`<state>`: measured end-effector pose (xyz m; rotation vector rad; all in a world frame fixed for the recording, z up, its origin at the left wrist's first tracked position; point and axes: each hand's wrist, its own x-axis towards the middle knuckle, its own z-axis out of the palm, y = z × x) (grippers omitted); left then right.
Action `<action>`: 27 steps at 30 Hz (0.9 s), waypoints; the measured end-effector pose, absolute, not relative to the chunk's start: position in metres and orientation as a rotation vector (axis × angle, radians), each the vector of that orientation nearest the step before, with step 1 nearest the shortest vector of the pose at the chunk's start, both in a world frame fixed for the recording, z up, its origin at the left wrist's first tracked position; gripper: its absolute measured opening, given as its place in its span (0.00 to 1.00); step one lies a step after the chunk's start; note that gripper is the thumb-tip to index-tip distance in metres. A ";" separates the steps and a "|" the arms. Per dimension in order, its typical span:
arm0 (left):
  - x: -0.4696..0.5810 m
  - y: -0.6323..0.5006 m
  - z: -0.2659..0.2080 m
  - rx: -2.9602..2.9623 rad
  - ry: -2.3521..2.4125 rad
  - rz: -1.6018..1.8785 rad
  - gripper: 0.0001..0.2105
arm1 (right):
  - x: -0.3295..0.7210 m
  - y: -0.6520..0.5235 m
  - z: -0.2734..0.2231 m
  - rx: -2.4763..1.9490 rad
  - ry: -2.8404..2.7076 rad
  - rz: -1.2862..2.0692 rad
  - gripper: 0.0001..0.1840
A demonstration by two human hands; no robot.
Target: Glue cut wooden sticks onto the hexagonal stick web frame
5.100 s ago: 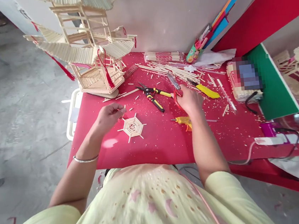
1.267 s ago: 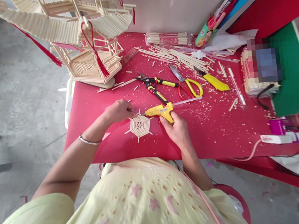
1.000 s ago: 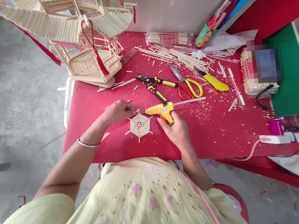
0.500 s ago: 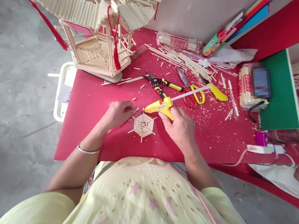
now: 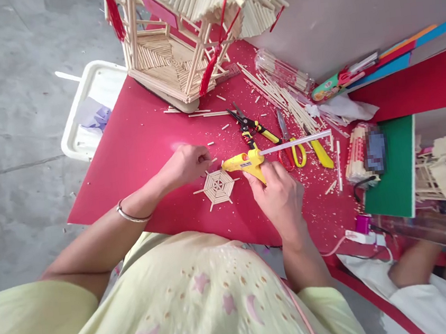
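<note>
My right hand (image 5: pixel 280 193) is wrapped round the handle of a yellow hot glue gun (image 5: pixel 242 160), with a long clear glue stick (image 5: pixel 296 142) poking out of its back. The gun's nozzle points left, at the upper edge of a small web-shaped hexagon of wooden sticks (image 5: pixel 219 187) lying flat on the table. Just above and left of that hexagon, my left hand (image 5: pixel 188 165) is closed in a pinch on a short wooden stick (image 5: pixel 214 160). Only the stick's tip shows; the fingers hide the rest.
A stick-built pavilion (image 5: pixel 172 61) with red tassels stands at the back of the red table (image 5: pixel 127 161). Beyond the glue gun lie pliers (image 5: pixel 250 127), scissors (image 5: pixel 297 151), a yellow-handled knife (image 5: pixel 321 154) and loose sticks (image 5: pixel 279 92). A white tray (image 5: pixel 71 130) is at left. Another person's legs (image 5: pixel 417 269) show at right.
The head view has turned, so the pavilion and hexagon appear farther right. Both hands keep their hold, with the nozzle still by the hexagon's upper edge.
</note>
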<state>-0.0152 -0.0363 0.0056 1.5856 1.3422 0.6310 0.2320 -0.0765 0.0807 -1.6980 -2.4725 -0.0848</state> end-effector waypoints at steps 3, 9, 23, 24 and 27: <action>-0.016 -0.036 0.004 1.620 1.349 0.634 0.07 | 0.231 -0.076 0.081 -1.669 -2.496 -0.118 0.21; -0.016 -0.036 0.006 1.686 1.365 0.635 0.09 | 0.231 -0.077 0.080 -1.669 -2.525 -0.202 0.20; -0.016 -0.037 0.000 1.646 1.355 0.653 0.08 | 0.228 -0.070 0.087 -1.597 -2.627 -0.208 0.19; -0.016 -0.037 0.000 1.651 1.357 0.654 0.08 | 0.228 -0.069 0.088 -1.590 -2.634 -0.215 0.19; -0.016 -0.036 -0.001 1.665 1.365 0.653 0.09 | 0.228 -0.067 0.090 -1.560 -2.650 -0.237 0.19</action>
